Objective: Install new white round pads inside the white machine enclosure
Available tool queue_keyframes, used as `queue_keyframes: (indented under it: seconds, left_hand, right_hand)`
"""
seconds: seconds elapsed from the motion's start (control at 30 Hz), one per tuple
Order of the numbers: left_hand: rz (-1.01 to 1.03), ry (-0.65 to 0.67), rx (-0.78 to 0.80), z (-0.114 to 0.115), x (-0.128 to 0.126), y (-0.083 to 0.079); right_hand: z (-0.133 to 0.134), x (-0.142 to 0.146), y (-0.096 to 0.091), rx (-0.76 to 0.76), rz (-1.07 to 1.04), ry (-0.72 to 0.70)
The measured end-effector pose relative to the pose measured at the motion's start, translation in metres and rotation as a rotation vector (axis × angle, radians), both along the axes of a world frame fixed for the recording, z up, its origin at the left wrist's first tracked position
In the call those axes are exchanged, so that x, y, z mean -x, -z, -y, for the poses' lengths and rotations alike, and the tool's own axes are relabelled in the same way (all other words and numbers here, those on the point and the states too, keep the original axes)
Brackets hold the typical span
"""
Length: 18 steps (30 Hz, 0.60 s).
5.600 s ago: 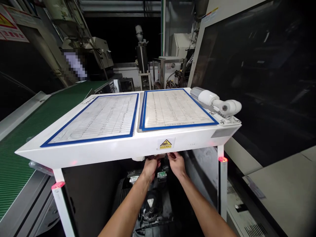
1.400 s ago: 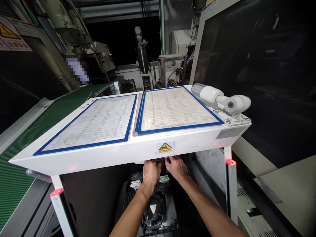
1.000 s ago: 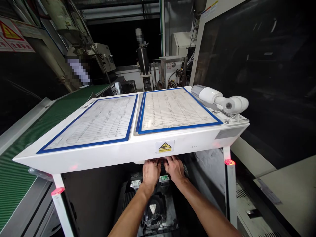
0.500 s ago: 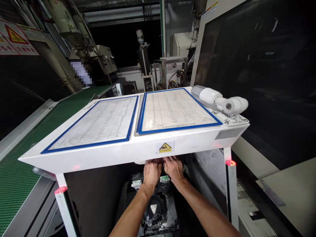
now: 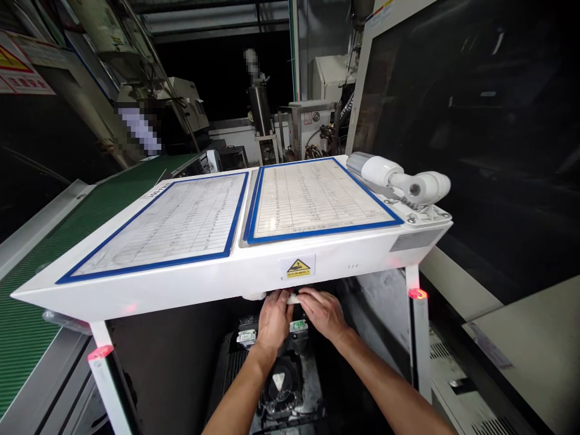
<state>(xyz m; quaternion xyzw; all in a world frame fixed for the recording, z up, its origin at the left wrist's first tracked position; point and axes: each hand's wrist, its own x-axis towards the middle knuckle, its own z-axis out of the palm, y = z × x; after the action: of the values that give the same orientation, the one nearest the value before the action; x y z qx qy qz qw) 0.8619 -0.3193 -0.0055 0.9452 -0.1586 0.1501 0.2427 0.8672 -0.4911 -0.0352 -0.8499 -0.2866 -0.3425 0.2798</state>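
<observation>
Below the front edge of the white frame top (image 5: 190, 289), my left hand (image 5: 273, 318) and my right hand (image 5: 325, 313) meet at the fingertips. A small white piece (image 5: 293, 298) sits between them, pinched from both sides. Its exact kind is too small to make out, and my left fingertips are partly hidden under the frame. Beneath my hands stands a black fixture (image 5: 312, 374) with a pale triangular part (image 5: 278, 380) in a round recess. A white-green label (image 5: 298, 326) shows just below my fingers. Left of my left hand, a rounded white object (image 5: 254, 296) pokes out under the frame.
Two blue-edged document sheets (image 5: 167, 226) lie on the frame top, and a white jointed lamp (image 5: 399, 175) is mounted at its right corner. Red-lit posts (image 5: 417, 296) flank my arms. A green conveyor (image 5: 104, 199) runs at left; a dark-windowed machine (image 5: 453, 133) stands right.
My right hand has shifted slightly right and its fingers have curled together. The small white piece now shows between my hands. The whole view has moved slightly.
</observation>
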Motion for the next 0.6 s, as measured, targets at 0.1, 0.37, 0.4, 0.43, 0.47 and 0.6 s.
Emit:
queue_keyframes:
  seconds: [0.1, 0.37, 0.4, 0.43, 0.47, 0.6]
  left_hand:
    - [0.044, -0.025, 0.072, 0.000, -0.002, 0.004]
    - [0.281, 0.067, 0.325, -0.001, 0.003, 0.016]
    - [0.292, 0.072, 0.329, -0.002, 0.004, 0.018]
    - [0.300, 0.074, 0.330, -0.002, 0.005, 0.020]
    - [0.309, 0.068, 0.333, -0.002, 0.006, 0.021]
    - [0.349, 0.007, 0.377, 0.001, 0.006, 0.022]
  right_hand:
    - [-0.002, -0.005, -0.001, -0.069, -0.020, 0.020]
    - [-0.010, -0.012, 0.012, -0.351, -0.002, 0.029]
    - [-0.011, -0.012, 0.012, -0.355, 0.001, 0.012]
    - [-0.012, -0.012, 0.012, -0.359, -0.001, -0.007]
    - [-0.012, -0.011, 0.012, -0.365, -0.008, -0.028]
    - [-0.014, -0.010, 0.010, -0.370, -0.034, -0.086]
